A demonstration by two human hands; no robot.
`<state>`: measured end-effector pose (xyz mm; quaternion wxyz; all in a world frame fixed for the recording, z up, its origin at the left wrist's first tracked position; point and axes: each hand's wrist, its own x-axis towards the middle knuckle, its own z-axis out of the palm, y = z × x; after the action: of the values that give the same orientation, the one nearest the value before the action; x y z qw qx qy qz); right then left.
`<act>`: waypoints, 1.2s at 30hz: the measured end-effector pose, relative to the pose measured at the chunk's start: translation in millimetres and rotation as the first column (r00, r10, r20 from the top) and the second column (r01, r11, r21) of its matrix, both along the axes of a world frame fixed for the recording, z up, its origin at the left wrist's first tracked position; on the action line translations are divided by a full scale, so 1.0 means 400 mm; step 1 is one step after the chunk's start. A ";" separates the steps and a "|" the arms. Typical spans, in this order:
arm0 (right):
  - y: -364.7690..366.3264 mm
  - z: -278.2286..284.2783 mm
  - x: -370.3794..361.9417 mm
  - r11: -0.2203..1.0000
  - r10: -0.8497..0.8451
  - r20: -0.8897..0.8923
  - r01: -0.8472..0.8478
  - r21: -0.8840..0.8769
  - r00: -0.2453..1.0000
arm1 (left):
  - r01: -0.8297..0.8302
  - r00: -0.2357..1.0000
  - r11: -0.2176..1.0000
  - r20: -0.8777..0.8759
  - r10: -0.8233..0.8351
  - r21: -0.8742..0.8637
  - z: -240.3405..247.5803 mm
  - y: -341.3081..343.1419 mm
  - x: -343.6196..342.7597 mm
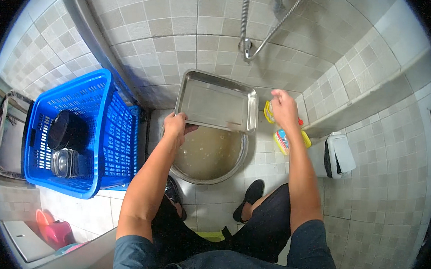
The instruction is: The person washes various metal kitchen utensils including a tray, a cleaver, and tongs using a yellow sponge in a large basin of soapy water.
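Observation:
A shallow rectangular metal tray (215,102) is tilted over the far part of a round metal basin (243,158). Cloudy brownish water with a few bubbles fills the basin. My left hand (175,128) grips the tray by its near left corner. To the right of the tray, my right hand (285,111) is raised and apart from it, its fingers curled together; whatever they may hold is hidden. Just below and behind that hand stand yellow plastic bottles (281,141), partly covered by my hand and forearm; a red cap shows beside the wrist.
A tall blue plastic basket (118,143) on the left contains a black pot (67,130) and clear containers (65,163). A white bin (340,154) stands at right. A shower hose (244,23) hangs on the tiled wall. Pink plastic items (56,233) lie at lower left.

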<state>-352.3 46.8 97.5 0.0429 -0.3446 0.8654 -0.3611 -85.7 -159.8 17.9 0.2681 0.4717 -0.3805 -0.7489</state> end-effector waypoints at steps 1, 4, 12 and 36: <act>-0.035 0.022 -0.033 0.994 0.039 -0.111 -0.049 -0.093 0.993 | 0.004 1.000 1.000 -0.018 -0.004 0.008 0.002 -0.001 -0.014; -0.167 0.104 -0.064 0.961 0.150 -0.189 -0.188 -0.204 0.970 | 0.015 0.995 0.996 -0.098 -0.006 0.083 0.007 -0.001 -0.029; -0.399 0.242 -0.037 0.928 0.184 -0.348 -0.046 0.369 0.919 | -0.043 0.980 0.953 -0.173 0.099 0.299 0.002 0.024 -0.084; -0.239 0.147 -0.047 0.970 0.077 -0.457 0.039 0.239 0.886 | -0.126 0.988 0.979 -0.065 0.138 0.160 0.033 0.003 -0.025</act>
<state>-371.0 -48.9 156.2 -0.1192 -0.4216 0.8845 -0.1602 -95.9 -158.7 31.1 0.2937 0.4865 -0.2782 -0.7744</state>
